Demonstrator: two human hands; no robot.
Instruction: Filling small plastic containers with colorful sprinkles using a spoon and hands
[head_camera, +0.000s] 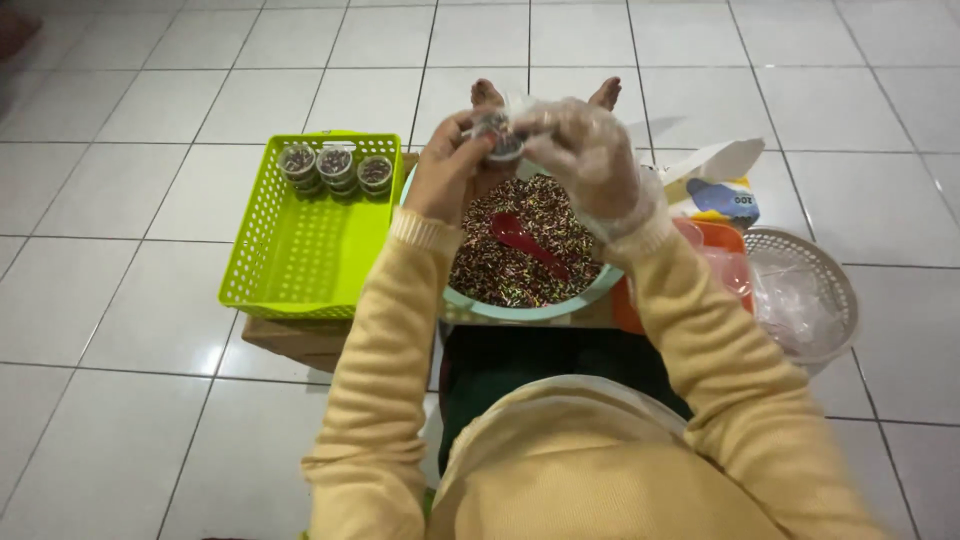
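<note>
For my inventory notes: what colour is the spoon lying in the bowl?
Red; the spoon shows best in the head view.

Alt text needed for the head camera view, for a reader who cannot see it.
Both hands, the left hand bare and the right hand in a clear glove, hold a small filled cup over a bowl of mixed sprinkles with a red spoon in it. A green basket at left holds three filled cups.
</note>
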